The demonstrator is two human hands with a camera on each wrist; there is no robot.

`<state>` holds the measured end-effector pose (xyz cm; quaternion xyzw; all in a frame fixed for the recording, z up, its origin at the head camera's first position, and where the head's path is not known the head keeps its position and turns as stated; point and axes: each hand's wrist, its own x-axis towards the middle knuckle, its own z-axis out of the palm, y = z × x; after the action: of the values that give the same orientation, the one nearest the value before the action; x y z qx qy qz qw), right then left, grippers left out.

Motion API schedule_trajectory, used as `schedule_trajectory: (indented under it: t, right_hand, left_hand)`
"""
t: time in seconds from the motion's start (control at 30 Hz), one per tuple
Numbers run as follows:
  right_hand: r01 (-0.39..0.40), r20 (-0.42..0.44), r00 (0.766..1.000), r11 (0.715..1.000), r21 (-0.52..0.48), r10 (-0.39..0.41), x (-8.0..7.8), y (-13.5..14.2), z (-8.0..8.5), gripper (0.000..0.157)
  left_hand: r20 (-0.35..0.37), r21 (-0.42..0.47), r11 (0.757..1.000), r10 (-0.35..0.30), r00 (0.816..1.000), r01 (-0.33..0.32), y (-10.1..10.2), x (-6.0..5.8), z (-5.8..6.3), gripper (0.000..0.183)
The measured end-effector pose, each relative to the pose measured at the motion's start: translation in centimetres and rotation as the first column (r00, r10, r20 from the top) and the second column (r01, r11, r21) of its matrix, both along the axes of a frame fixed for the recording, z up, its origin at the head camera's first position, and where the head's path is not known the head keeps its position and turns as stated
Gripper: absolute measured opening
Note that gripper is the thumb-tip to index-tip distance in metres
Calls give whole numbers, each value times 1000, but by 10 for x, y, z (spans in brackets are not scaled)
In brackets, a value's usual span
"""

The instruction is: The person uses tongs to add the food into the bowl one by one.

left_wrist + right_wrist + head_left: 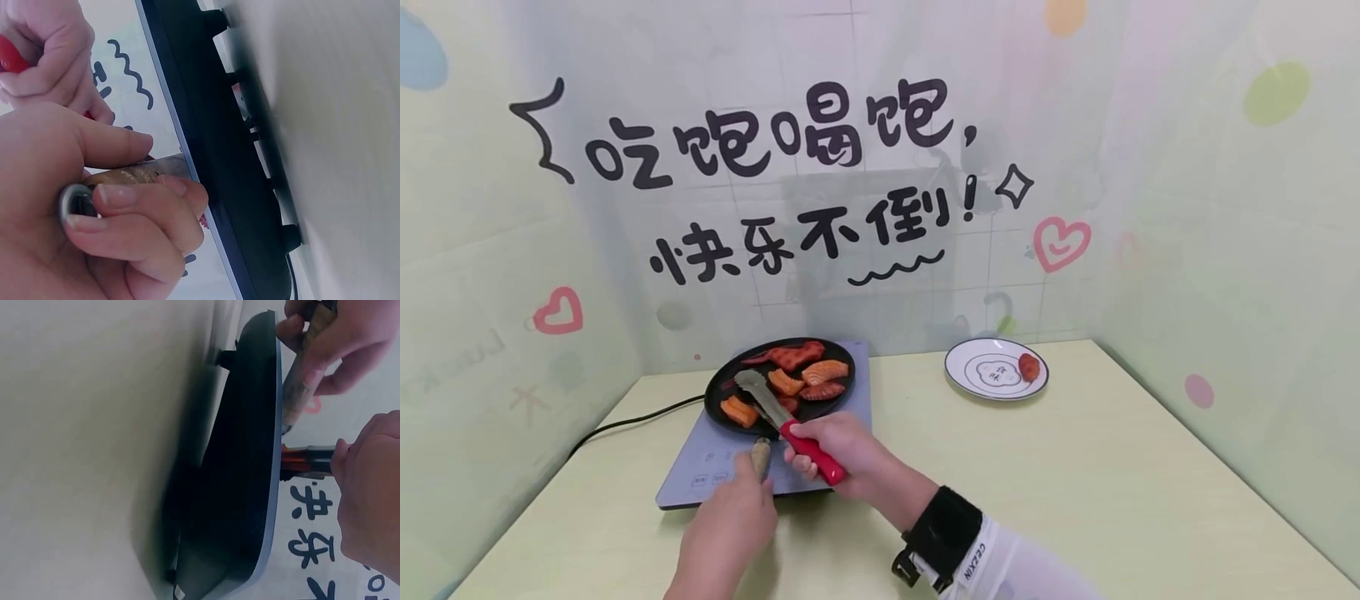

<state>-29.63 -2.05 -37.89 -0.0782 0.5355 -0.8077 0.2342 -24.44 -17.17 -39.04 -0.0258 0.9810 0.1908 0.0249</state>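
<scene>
My left hand [730, 517] grips the wood-patterned handle [128, 175] of a round black frying pan [715, 402]. In my right hand [853, 454] are metal tongs with a red grip [815, 452], their tips reaching over the left side of the pan. Several food pieces lie in the pan: a red piece [797, 357] at the back, a striped orange slice [826, 372] at the right, a dark red striped piece [822, 391] and an orange chunk [739, 411] near the front left. The tongs partly hide others; I cannot tell whether they pinch anything.
Beneath the pan is a flat blue-grey induction cooktop [688, 479], its black cable [632, 423] running left. A white plate [962, 375] with a small red piece [1028, 367] stands at the back right of the pale table [1037, 500]. Printed curtains enclose the back and sides.
</scene>
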Motion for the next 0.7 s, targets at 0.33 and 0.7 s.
schedule_trajectory:
  t: [0.33,0.7]
  right_hand:
    - [19,9,1000,1000,-20,-19,-2,-8,-5,31]
    - [-7,16,1000,1000,-15,7,-5,-7,-5,36]
  left_hand:
    - [19,6,1000,6,1000,-7,2,0,4,55]
    - [25,7,1000,6,1000,-6,2,2,1,56]
